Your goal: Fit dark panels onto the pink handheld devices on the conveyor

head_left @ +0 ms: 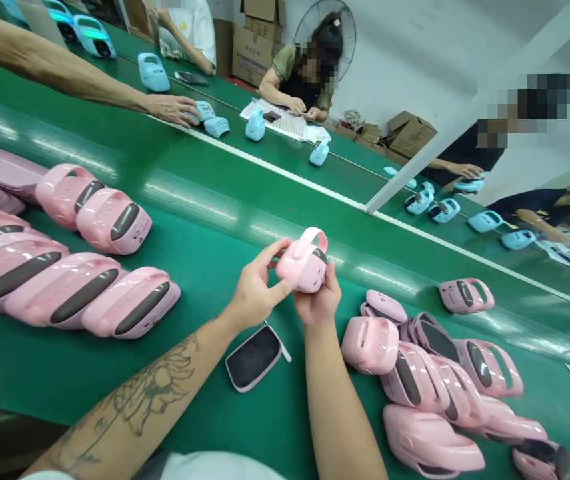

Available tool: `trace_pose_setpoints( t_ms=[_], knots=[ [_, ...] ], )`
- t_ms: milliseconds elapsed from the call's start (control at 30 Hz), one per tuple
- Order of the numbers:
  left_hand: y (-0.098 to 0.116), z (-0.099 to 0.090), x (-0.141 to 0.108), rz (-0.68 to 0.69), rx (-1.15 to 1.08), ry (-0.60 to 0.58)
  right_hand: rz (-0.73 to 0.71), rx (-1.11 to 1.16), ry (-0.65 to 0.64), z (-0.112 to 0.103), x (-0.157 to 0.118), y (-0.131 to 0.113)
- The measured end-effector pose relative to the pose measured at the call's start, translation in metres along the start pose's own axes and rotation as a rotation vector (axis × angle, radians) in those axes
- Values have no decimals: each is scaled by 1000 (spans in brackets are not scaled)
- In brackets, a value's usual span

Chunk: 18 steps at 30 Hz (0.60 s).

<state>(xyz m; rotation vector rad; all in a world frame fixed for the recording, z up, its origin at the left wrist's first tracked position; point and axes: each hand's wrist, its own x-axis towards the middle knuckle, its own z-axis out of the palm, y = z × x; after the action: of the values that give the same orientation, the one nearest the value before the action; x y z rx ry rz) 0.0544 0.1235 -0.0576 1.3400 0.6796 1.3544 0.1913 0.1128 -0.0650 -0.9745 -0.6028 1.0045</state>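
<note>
Above the green conveyor desk [199,220], we hold a pink plastic housing [301,267] up off the belt, its loop handle turned away from us. Our left hand [257,283] grips it from the left between thumb and fingers, and our right hand [319,300] is closed around it from below. Just nearer lies a flat pink-rimmed black panel [253,357]. Rows of pink housings [65,287] lie left and a heap of them [429,393] right; far left, a co-worker's hand [172,109] reaches near blue housings [153,72].

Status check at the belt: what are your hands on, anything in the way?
Left hand, right hand on pink plastic casing, held above green belt. Black-faced pink panel lies below; nothing obstructing.
</note>
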Motion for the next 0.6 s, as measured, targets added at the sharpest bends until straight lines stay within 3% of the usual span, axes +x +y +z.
trace_pose_setpoints(
  t_ms=[133, 300, 400, 600],
  knots=[
    [-25, -6, 2, 28, 475, 17, -191, -191, 326, -2, 44, 9],
    [-44, -18, 1, -21, 668, -85, -299, -489, 656, -6, 99, 30],
    [-43, -22, 0, -41, 740, -151, -314, -704, 688, -10, 102, 37],
    [-37, -25, 4, -106, 831, -230, -277, -965, 512, -17, 80, 36]
  ],
)
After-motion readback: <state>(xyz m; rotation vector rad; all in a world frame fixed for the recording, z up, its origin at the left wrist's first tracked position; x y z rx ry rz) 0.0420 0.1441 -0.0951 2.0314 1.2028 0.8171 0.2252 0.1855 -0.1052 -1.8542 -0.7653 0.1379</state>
